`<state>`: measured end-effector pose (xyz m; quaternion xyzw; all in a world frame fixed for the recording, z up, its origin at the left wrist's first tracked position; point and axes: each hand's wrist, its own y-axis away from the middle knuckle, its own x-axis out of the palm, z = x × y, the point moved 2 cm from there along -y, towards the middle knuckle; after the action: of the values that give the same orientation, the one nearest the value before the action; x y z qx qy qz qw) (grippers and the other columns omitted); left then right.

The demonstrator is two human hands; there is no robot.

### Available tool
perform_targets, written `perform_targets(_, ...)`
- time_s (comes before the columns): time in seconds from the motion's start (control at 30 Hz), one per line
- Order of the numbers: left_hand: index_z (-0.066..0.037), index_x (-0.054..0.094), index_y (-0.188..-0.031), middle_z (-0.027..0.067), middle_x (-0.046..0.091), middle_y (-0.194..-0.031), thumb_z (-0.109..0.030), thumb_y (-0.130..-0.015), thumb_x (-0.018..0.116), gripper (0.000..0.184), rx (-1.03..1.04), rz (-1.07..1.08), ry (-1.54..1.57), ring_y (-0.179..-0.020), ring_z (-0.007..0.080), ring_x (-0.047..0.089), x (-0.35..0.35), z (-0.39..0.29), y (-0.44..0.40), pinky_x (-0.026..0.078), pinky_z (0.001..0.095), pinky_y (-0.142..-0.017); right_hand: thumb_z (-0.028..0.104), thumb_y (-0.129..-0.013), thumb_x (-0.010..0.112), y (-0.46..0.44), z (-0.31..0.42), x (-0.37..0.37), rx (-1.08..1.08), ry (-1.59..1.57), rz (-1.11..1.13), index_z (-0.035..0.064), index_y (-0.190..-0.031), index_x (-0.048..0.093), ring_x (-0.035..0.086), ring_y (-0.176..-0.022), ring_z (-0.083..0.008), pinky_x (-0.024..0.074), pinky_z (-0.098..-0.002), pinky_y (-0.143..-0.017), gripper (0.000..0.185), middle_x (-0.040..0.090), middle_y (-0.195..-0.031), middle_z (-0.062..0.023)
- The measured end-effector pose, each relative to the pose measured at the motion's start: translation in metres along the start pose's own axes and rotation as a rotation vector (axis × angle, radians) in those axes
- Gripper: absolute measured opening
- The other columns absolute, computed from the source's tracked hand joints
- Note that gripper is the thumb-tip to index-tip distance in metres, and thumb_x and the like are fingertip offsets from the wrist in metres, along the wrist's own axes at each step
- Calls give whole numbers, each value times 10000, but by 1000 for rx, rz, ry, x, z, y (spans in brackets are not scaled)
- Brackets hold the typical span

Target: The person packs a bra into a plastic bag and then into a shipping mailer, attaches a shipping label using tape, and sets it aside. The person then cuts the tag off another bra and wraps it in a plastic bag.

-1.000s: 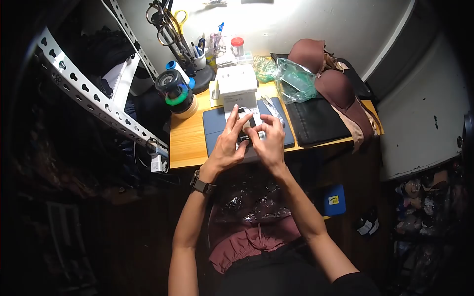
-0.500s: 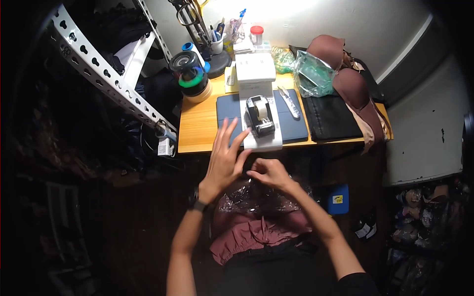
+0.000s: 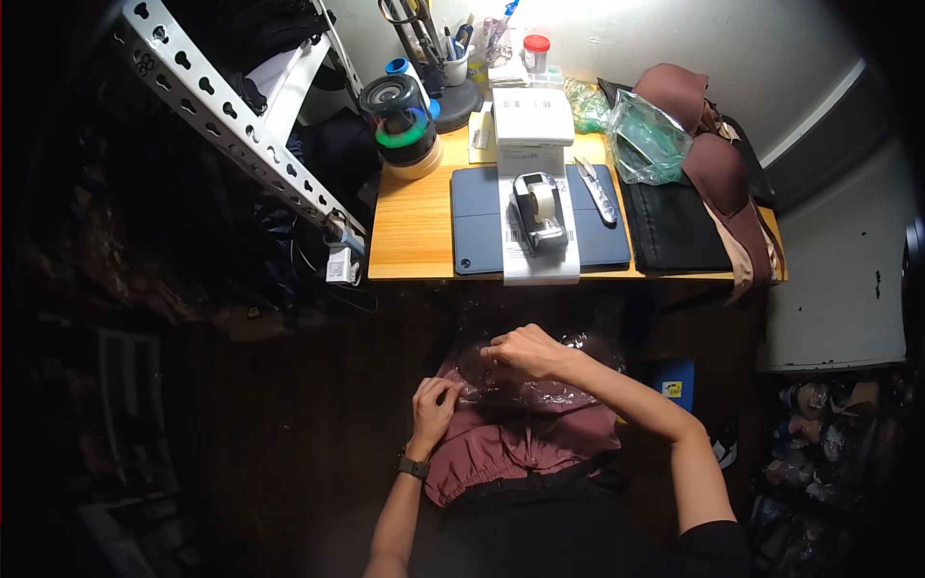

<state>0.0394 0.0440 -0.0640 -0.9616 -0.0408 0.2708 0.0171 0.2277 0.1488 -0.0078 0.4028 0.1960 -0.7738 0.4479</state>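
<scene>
A clear plastic bag lies over the lap, on mauve gathered fabric. My left hand, with a watch on its wrist, pinches the bag's left edge between thumb and fingers. Over the upper part of the bag is my right hand, its fingers curled together; whatever is between them is too small to make out. Beyond both hands, a black tape dispenser with a roll of tape stands on a white printed label strip on the desk.
On the wooden desk are a dark blue folder, a cutter, a label stack, a green-ringed jar, black fabric and mauve bra cups. A white metal rack stands left.
Both hands have come down from above the tape dispenser to the plastic bag on the lap. My left hand has closed on the bag's edge. The view has shifted, moving the desk rightward and up.
</scene>
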Motion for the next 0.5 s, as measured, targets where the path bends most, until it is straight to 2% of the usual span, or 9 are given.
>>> perform_targets(0.17, -10, 607, -747, 111, 580, -687, -116, -795, 646, 123, 86, -27, -161, -655, 271, 531, 13, 3, -9, 427, 367, -601, 322, -711, 674, -15, 1, 40, -27, 164, -47, 86, -893, 600, 625, -655, -286, 470, -384, -509, 306, 614, -723, -100)
perform_targets(0.23, -7, 596, -757, 112, 568, -667, -117, -803, 635, 126, 81, -39, -229, -633, 270, 522, 17, 8, -11, 419, 364, -589, 252, -713, 653, -21, -5, 58, -26, 297, -48, 72, -844, 622, 648, -673, -271, 467, -370, -495, 225, 636, -706, -131)
perform_targets(0.27, -11, 590, -757, 113, 561, -660, -135, -811, 632, 141, 85, -31, -239, -627, 270, 517, 18, 11, -11, 416, 369, -582, 284, -707, 679, -21, -7, 62, -5, 333, -69, 51, -937, 609, 650, -643, -257, 450, -370, -481, 335, 632, -667, -129)
perform_targets(0.3, -15, 585, -757, 115, 553, -653, -154, -818, 628, 157, 86, -21, -247, -621, 271, 513, 20, 13, -10, 413, 374, -574, 284, -707, 679, -17, -11, 65, -6, 331, -66, 51, -937, 609, 650, -643, -257, 450, -370, -481, 335, 632, -667, -129)
perform_targets(0.37, -17, 565, -812, 113, 533, -633, -186, -813, 648, 188, 100, -4, -240, -590, 258, 509, 18, 10, -11, 411, 370, -552, 396, -668, 718, -9, -12, 44, 298, 264, -93, 38, -1073, 531, 640, -610, -291, 454, -385, -484, 572, 614, -613, -121)
perform_targets(0.4, -17, 544, -843, 107, 517, -619, -208, -812, 660, 225, 34, 0, -212, -564, 246, 495, 15, 9, -12, 407, 364, -534, 447, -679, 708, -4, -18, 42, 354, 232, -87, 22, -1140, 476, 635, -592, -310, 458, -393, -494, 669, 618, -597, -116)
perform_targets(0.43, -18, 522, -875, 100, 502, -606, -230, -810, 672, 268, -27, 12, -181, -537, 235, 481, 14, 6, -16, 402, 358, -516, 447, -679, 708, 0, -18, 39, 367, 241, -98, 22, -1140, 476, 635, -592, -310, 458, -393, -494, 669, 618, -597, -116)
perform_targets(0.5, -26, 494, -900, 81, 465, -584, -269, -797, 697, 333, 18, 9, -188, -499, 194, 444, 16, 15, -15, 387, 336, -481, 455, -692, 698, 16, -24, 26, 444, 246, -85, 26, -1127, 496, 636, -609, -325, 463, -409, -510, 644, 619, -613, -130)
